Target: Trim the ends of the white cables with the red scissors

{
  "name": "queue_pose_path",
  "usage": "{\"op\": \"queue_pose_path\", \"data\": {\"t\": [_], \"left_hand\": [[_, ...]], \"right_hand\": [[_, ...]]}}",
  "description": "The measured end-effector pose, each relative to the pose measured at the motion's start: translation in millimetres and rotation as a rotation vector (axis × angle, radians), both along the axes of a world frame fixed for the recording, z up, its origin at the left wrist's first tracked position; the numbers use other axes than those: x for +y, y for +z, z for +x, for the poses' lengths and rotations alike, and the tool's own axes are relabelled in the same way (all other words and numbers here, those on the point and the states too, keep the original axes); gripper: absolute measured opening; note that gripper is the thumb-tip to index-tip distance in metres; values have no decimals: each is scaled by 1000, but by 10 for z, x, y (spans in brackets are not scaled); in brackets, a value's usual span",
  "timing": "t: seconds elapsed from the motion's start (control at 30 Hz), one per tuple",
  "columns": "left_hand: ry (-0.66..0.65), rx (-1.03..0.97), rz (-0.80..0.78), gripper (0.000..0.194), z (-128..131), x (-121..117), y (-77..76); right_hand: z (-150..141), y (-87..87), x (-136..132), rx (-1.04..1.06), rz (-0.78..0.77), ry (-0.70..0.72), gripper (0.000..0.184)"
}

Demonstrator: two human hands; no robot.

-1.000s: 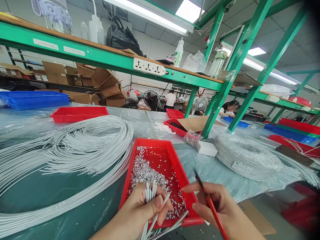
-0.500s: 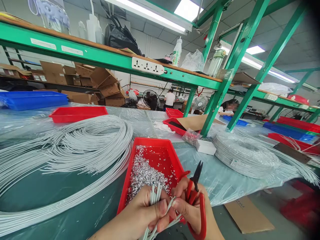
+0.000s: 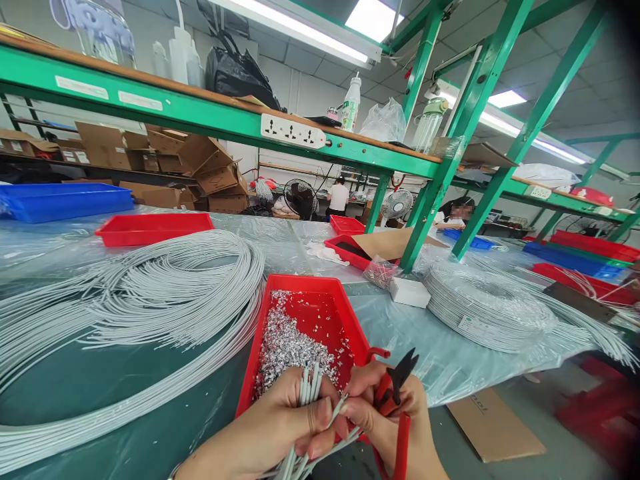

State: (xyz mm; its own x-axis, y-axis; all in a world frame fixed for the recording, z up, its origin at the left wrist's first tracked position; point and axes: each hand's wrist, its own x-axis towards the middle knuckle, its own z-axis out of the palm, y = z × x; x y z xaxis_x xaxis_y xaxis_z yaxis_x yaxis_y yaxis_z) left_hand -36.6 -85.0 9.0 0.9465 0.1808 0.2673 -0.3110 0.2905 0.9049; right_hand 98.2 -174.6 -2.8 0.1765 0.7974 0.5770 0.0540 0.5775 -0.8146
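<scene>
Left hand (image 3: 285, 427) grips a wire bundle (image 3: 309, 387), right hand (image 3: 395, 420) clasps cutters (image 3: 395, 393) over the red tray (image 3: 280, 293), beside wire coils (image 3: 150, 300)

White cable loops (image 3: 150, 293) are crowding the desk (image 3: 100, 380) on the left, and a cable coil (image 3: 490, 307) is blocking the right. Between them the red tray (image 3: 350, 313) is occupying the middle; bare desk is lying open beside its left wall.

Brightly and evenly lit from ceiling tubes (image 3: 300, 27) at upper centre, blown out to white. Soft glare on plastic sheet (image 3: 450, 360) at lower right. Wide-angle bending at edges; dark vignette at right corners.
</scene>
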Motion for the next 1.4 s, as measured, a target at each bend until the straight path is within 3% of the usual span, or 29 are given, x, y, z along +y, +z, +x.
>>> {"op": "queue_pose_path", "data": {"t": [0.17,0.43,0.7,0.83,1.07,1.23,1.4], "left_hand": [[-7,-5,25,34,-4,1,-20],[-51,84,12,37,7,13,-67],[-135,131,-19,42,42,5,-31],[-64,155,34,44,35,42,-54],[172,158,244,39,34,63,-67],[263,132,359,38,16,28,16],[443,214,485,40,-42,-51,116]], "right_hand": [[12,13,-5,-32,24,11,17],[58,270,-69,-281,145,-6,18],[78,165,16,-319,306,-67,18],[98,202,-30,-436,313,-121,15],[146,207,-42,-521,239,-238,20],[70,130,20,-264,88,-308,9],[11,170,-28,54,-117,-139,17]]}}
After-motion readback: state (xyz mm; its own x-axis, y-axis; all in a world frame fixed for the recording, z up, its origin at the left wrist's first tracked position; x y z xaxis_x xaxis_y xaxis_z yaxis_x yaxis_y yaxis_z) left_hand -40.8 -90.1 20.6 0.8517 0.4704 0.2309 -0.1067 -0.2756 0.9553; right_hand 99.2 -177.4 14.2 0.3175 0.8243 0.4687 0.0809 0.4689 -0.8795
